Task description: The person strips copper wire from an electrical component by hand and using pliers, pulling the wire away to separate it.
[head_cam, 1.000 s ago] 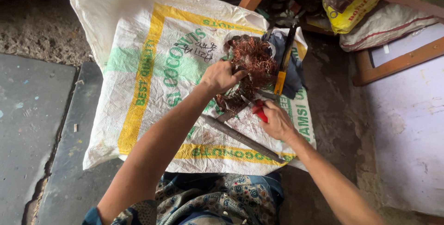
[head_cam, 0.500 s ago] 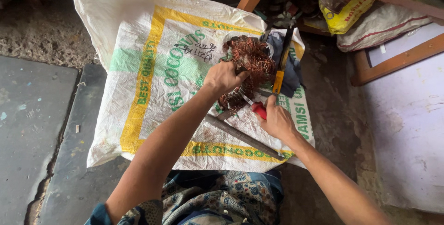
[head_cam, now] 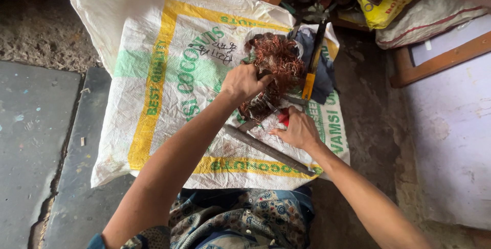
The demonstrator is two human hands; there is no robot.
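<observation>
Clenching a fistful of tangled copper wire point(head_cam: 276, 67), the left hand point(head_cam: 244, 82) sits at the coil's near edge, the bulk of it spilling beyond the knuckles. Just beside, the right hand point(head_cam: 298, 130) pinches a red-handled tool point(head_cam: 284, 118). A metal rod point(head_cam: 268, 150) lies on the white sack point(head_cam: 169, 70) beneath both.

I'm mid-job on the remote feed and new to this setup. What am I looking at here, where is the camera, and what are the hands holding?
There is no machine: a person works with two bare hands, filmed by a camera worn on the head, looking down. A white woven sack is spread on the floor. On it lie a tangle of copper wire, a long grey metal rod and a black-and-yellow tool. The left hand grips the wire bundle. The right hand rests beside it over something red, too hidden to identify.
</observation>
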